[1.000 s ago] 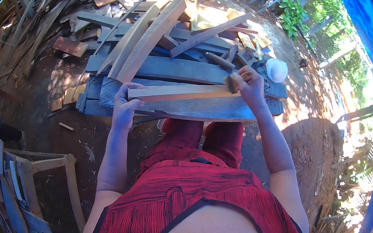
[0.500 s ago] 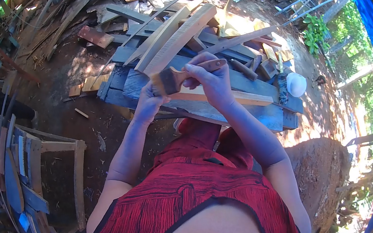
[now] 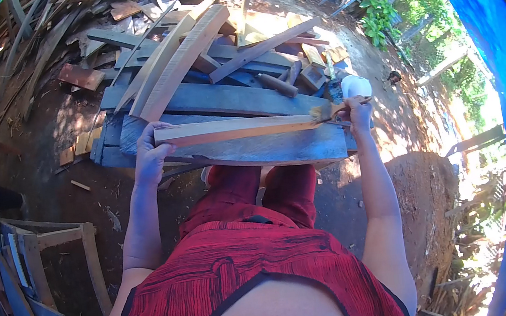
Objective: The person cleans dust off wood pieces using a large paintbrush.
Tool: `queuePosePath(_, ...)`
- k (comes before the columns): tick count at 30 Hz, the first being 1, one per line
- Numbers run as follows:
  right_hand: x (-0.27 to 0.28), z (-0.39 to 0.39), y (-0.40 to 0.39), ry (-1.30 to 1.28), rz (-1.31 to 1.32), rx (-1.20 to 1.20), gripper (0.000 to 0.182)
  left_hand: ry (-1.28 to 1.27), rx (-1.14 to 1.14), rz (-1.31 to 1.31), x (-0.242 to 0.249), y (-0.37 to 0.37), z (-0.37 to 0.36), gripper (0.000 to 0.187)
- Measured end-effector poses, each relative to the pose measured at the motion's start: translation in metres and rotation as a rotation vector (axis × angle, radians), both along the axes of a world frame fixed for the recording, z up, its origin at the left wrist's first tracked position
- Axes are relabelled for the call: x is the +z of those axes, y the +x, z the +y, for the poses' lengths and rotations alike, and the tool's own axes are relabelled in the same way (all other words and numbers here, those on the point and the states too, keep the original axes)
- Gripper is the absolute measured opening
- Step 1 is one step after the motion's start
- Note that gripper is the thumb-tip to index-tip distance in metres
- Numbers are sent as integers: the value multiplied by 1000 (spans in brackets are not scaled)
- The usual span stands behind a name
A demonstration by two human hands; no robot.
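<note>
the left hand (image 3: 152,150) is wrapped around the near end of a pale wooden strip (image 3: 233,129), fingers curled tight on it, holding it flat across a grey plank (image 3: 265,150) above the person's knees. the right hand (image 3: 359,113) pinches the handle of a paintbrush (image 3: 328,111), whose bristles sit on the strip's far end. a white cup (image 3: 356,86) stands just beyond the brush. to my eye, a good stroke means a light, level brush running lengthwise along the strip while the other hand pins it down. scrap boards (image 3: 183,53) pile up behind the plank.
</note>
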State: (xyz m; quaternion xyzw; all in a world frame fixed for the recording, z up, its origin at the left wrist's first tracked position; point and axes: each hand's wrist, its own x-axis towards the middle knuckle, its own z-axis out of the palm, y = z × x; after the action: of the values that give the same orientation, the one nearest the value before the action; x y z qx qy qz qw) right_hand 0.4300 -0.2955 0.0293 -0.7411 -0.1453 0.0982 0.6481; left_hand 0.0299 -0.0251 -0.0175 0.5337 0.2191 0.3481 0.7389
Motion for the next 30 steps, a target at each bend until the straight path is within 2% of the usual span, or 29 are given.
queuePosePath(3,-4,-12,25,-107,-136,-100,11,15,3,9,1,0,0,38)
queuePosePath(5,-2,-15,30,-203,-378,-53,11,36,8,19,3,1,-1,37)
queuePosePath(9,-3,7,8,-211,-559,19,12,21,-6,19,1,0,1,37)
queuePosePath(11,2,24,-22,-315,-667,148,12,12,-23,15,1,1,1,37)
queuePosePath(12,9,32,-36,-316,-669,147,12,14,-17,10,1,1,1,37)
queuePosePath(14,27,45,-61,-35,-156,275,9,15,-5,6,-1,1,1,37)
queuePosePath(15,34,49,-68,-34,-154,278,9,23,-8,9,-3,0,2,37)
queuePosePath(17,44,53,-78,153,63,285,7,33,-12,14,-3,-2,2,38)
queuePosePath(21,22,38,-55,112,75,258,8,24,-2,31,-1,-1,0,37)
queuePosePath(23,12,21,-36,42,28,71,7,36,-4,38,-5,-2,1,37)
queuePosePath(24,6,12,-22,40,28,74,7,47,-1,36,-6,-2,1,37)
queuePosePath(26,-1,-7,4,-74,-155,-66,5,60,-1,35,-6,-2,2,37)
queuePosePath(27,2,-12,10,-74,-155,-68,5,55,-2,33,-6,-2,2,37)
queuePosePath(29,7,-18,16,-233,-426,-19,6,49,-9,32,-4,-2,1,37)
queuePosePath(30,7,-15,15,-234,-425,-21,6,28,-6,34,-2,-2,1,38)
